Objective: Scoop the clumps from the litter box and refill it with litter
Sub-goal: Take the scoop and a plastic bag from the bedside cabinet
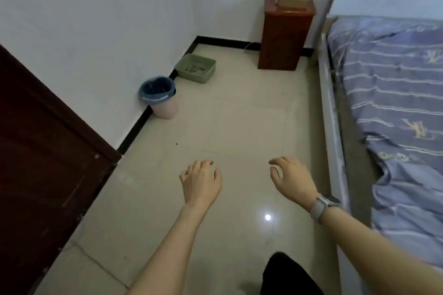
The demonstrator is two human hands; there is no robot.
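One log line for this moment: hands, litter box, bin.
left hand: empty, held out | right hand: empty, held out | litter box: on floor by far wall, untouched | bin: lined, beside the box

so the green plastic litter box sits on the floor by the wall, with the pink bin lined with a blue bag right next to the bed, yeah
Not quite. The head view shows the green plastic litter box on the floor by the wall, but the pink bin lined with a blue bag stands against that same left wall, across the floor from the bed.

White walls [96,19] with black skirting meet a glossy beige tile floor [227,127], bed [395,103] right, brown cabinet [285,36] far, dark door [43,163] left
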